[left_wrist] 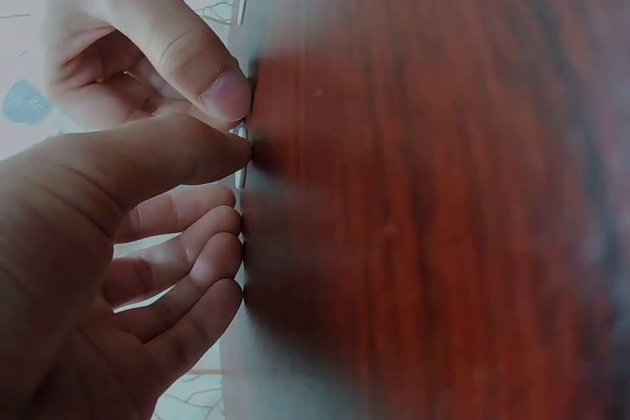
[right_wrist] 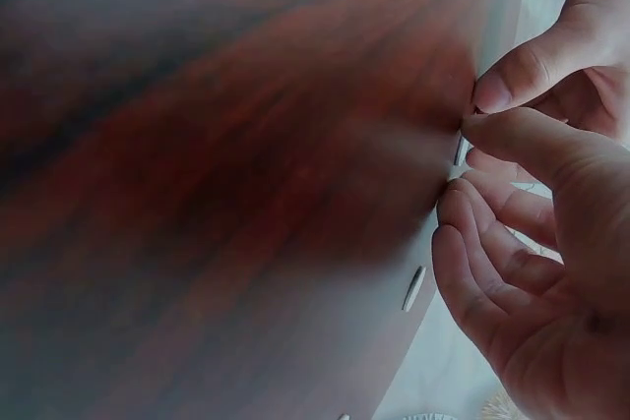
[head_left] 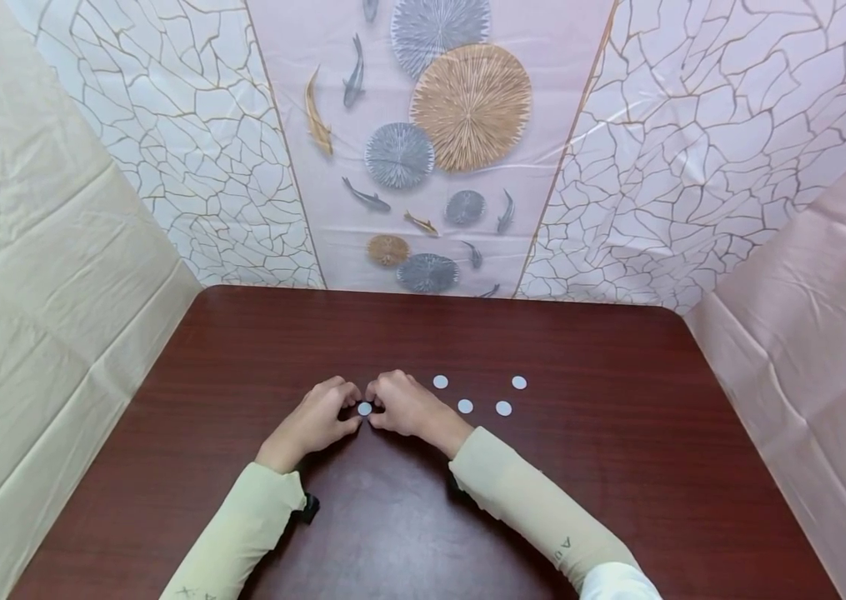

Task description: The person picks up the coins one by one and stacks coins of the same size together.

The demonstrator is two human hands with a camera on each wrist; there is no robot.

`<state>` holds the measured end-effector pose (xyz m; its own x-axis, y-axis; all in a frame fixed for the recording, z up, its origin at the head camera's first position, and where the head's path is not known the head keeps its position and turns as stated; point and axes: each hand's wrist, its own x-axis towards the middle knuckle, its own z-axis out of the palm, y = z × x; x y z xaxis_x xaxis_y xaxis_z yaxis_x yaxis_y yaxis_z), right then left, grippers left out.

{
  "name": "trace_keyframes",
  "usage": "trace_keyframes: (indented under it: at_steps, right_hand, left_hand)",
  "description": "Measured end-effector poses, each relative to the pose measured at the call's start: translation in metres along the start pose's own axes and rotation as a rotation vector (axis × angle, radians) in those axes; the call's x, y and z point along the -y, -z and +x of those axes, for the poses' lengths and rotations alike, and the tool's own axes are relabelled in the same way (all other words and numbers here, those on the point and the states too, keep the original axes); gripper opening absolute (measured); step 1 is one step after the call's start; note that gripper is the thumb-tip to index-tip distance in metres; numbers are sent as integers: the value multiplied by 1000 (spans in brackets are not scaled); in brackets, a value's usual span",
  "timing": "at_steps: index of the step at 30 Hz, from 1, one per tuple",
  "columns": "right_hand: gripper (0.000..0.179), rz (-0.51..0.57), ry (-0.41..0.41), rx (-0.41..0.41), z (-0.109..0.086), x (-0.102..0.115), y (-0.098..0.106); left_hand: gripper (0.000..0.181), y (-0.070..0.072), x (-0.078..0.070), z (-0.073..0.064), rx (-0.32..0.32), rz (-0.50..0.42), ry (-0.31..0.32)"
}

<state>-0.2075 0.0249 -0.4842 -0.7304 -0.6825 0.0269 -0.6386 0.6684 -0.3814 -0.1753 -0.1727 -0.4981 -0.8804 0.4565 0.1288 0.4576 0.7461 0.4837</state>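
White and round, one disc (head_left: 365,409) lay flat on the bench (head_left: 640,450), face upward, the left hand (head_left: 317,419) and right hand (head_left: 409,406) curling their fingers around its edge from opposite sides; a dark "A" was legible on the right sleeve (head_left: 520,496).

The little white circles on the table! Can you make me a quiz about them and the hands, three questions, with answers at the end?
1. How many flat white round discs show on the dark red-brown wood-grain table in the head view?
2. True or false: one disc lies between the left hand and the right hand.
3. Which hand is nearer to the other discs?
A. Left
B. Right

Key:
1. Five.
2. True.
3. B.
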Motion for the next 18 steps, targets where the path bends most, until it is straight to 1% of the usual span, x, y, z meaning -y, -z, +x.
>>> trace_keyframes:
  at_steps: [6, 9, 15, 18]
  right_hand:
    - [9, -18, -21, 29, 5, 2, 2]
    - [6, -10, -31, 43, 7, 4, 3]
    - [13, -4, -56, 66, 11, 6, 4]
    - [14, -2, -61, 79, 12, 6, 4]
  left_hand:
    - [14, 0, 0, 4, 18, -10, -7]
    - [12, 1, 0, 6, 31, -17, -8]
    - [11, 1, 0, 9, 49, -19, 9]
    - [11, 1, 0, 10, 50, -21, 6]
